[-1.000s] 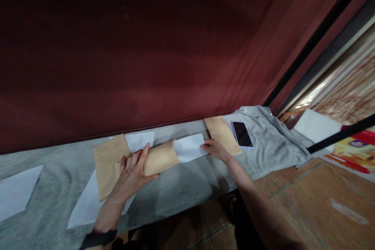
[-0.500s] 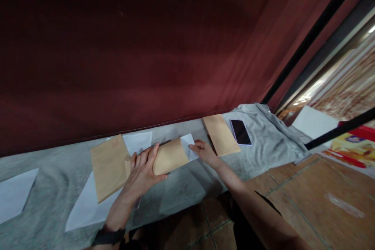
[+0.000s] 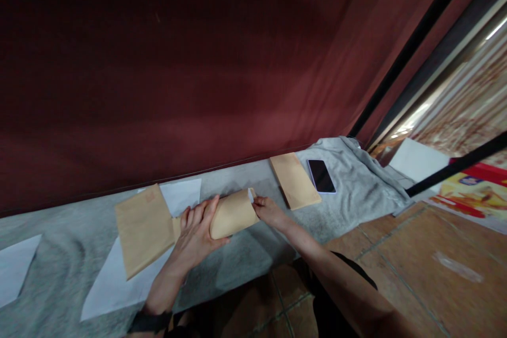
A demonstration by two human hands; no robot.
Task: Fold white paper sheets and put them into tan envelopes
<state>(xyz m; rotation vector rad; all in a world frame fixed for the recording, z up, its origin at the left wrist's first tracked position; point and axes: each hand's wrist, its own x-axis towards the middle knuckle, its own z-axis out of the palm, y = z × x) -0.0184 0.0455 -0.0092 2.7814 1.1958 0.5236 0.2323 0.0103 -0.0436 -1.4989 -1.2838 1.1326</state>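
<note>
My left hand (image 3: 198, 235) grips a brown paper envelope (image 3: 233, 214) from its left end, thumb along the near edge and fingers over the far side. The envelope bulges, its mouth facing right. At that mouth my right hand (image 3: 269, 212) pinches a folded white paper (image 3: 251, 195), of which only a small edge shows; the rest is inside the envelope. The right fingertips are at the opening, partly hidden by it. Left of my left hand, another brown envelope (image 3: 144, 229) with a faint red mark lies over white sheets (image 3: 113, 288).
Brown envelopes (image 3: 295, 179) lie on the right, beside a phone (image 3: 321, 176) with a dark screen. A grey cloth (image 3: 352, 182) covers the long surface. One more white sheet (image 3: 16, 264) is at far left. Behind rises a dark red panel (image 3: 178, 90); a black bar (image 3: 415, 47) slants at right.
My right hand has moved left, pushing the white paper deeper into the envelope, so much less of it shows. My left hand keeps its grip. The view has shifted slightly.
</note>
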